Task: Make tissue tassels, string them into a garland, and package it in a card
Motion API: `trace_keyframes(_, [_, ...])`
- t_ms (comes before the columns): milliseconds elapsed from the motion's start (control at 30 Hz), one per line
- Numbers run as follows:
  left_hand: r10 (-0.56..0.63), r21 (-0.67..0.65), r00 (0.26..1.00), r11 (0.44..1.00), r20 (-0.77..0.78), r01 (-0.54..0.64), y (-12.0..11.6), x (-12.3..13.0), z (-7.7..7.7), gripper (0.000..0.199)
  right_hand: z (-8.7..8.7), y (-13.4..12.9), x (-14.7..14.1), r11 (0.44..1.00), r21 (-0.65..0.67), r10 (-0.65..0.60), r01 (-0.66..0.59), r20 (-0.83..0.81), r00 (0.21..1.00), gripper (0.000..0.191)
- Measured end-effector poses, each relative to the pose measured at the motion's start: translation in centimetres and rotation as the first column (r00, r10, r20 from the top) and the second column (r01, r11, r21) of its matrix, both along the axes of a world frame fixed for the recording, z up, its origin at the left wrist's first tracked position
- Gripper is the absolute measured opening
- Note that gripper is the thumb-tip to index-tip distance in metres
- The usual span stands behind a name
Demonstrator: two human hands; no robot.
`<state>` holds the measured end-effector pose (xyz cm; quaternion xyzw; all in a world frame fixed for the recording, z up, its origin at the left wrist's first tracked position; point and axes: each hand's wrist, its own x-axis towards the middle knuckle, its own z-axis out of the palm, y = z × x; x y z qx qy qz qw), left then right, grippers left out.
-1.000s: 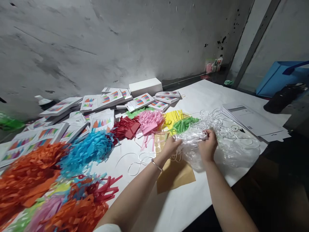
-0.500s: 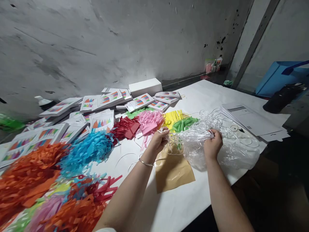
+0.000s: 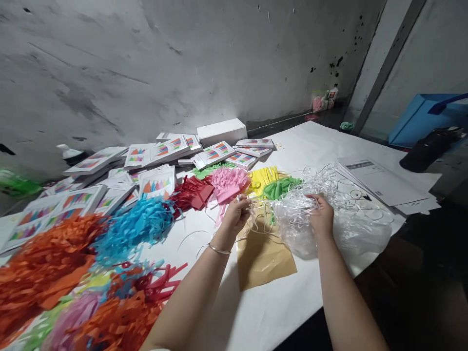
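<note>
My left hand (image 3: 238, 213) is closed around some thin white strings, whose loose ends hang below the fingers over a brown paper sheet (image 3: 266, 261). Across from it, my right hand (image 3: 322, 214) grips a tangled bundle of white string (image 3: 298, 207). Beneath that bundle lies a clear plastic bag (image 3: 365, 234), with more string spread behind it. Just beyond the hands are fringed paper tassels: pink (image 3: 228, 183), yellow (image 3: 263, 179), green (image 3: 281, 186) and dark red (image 3: 193, 192).
Blue tassels (image 3: 137, 224) and orange tassels (image 3: 47, 273) heap at the left. Printed flat boxes (image 3: 161, 151) and a white box (image 3: 222, 131) line the wall. Flattened white cards (image 3: 383, 183) lie at the right edge, near a black bottle (image 3: 426, 148) and a blue bin (image 3: 420, 117).
My right hand has shifted slightly left and its fingers have loosened a little on the string bundle. My left hand has moved slightly left and down, still holding strings.
</note>
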<state>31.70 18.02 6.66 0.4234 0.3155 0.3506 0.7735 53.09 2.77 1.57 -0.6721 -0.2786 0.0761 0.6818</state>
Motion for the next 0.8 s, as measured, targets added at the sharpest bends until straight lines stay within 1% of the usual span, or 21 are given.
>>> trace_keyframes(67, [0.028,-0.003,1.000,1.000,0.007,-0.028,0.1,0.0,-0.3,0.044,-0.2,0.1,0.2,0.995,0.016,0.100,-0.099,-0.049,0.994,0.038])
trace_keyframes(133, [0.022,-0.006,1.000,1.000,0.007,-0.022,-0.3,0.2,-0.5,0.042,-0.4,0.0,0.2,0.982,0.019,0.191,-0.190,-0.085,0.978,0.036])
trace_keyframes(200, [-0.014,-0.011,1.000,1.000,0.003,0.014,-0.7,0.3,-0.5,0.039,-0.6,-0.2,0.3,0.975,0.021,0.223,-0.222,-0.105,0.969,0.035])
trace_keyframes(233, [-0.027,-0.011,1.000,1.000,0.002,0.027,-0.8,0.3,-0.4,0.038,-0.7,-0.3,0.3,0.977,0.023,0.211,-0.210,-0.109,0.971,0.035])
trace_keyframes(300, [-0.019,-0.004,1.000,1.000,0.010,0.019,-0.7,0.1,-0.2,0.038,-0.9,-0.4,0.4,0.993,0.031,0.118,-0.116,-0.108,0.987,0.032])
trace_keyframes(367, [0.023,0.009,0.999,1.000,0.024,-0.023,-0.3,-0.1,0.0,0.039,-1.1,-0.3,0.5,0.998,0.048,-0.047,0.052,-0.100,0.994,0.033])
trace_keyframes(433, [0.064,0.022,0.997,0.998,0.040,-0.065,0.1,-0.3,0.2,0.039,-1.2,0.0,0.5,0.977,0.060,-0.199,0.204,-0.084,0.976,0.038])
trace_keyframes(467, [0.077,0.029,0.996,0.997,0.047,-0.078,0.2,-0.3,0.3,0.039,-1.2,0.2,0.5,0.967,0.061,-0.244,0.249,-0.074,0.967,0.041])
trace_keyframes(500, [0.083,0.037,0.995,0.996,0.052,-0.085,0.2,-0.3,0.4,0.039,-1.2,0.5,0.5,0.962,0.056,-0.263,0.267,-0.064,0.963,0.043])
trace_keyframes(567, [0.065,0.048,0.997,0.997,0.046,-0.067,-0.2,-0.2,0.4,0.038,-1.1,0.8,0.3,0.971,0.030,-0.236,0.238,-0.040,0.971,0.046])
trace_keyframes(667, [-0.037,0.049,0.999,0.998,0.005,0.036,-1.2,0.1,0.4,0.038,-0.5,0.5,0.3,0.996,-0.052,-0.078,0.079,0.030,0.997,0.042])
trace_keyframes(733, [-0.102,0.051,0.995,0.993,-0.015,0.103,-1.8,0.1,0.5,0.039,0.4,-0.5,0.3,0.993,-0.120,0.026,-0.014,0.099,0.995,0.043])
trace_keyframes(800, [-0.142,0.063,0.990,0.988,-0.023,0.143,-2.3,0.0,0.8,0.040,1.6,-1.7,0.0,0.985,-0.173,0.056,-0.025,0.178,0.982,0.053])
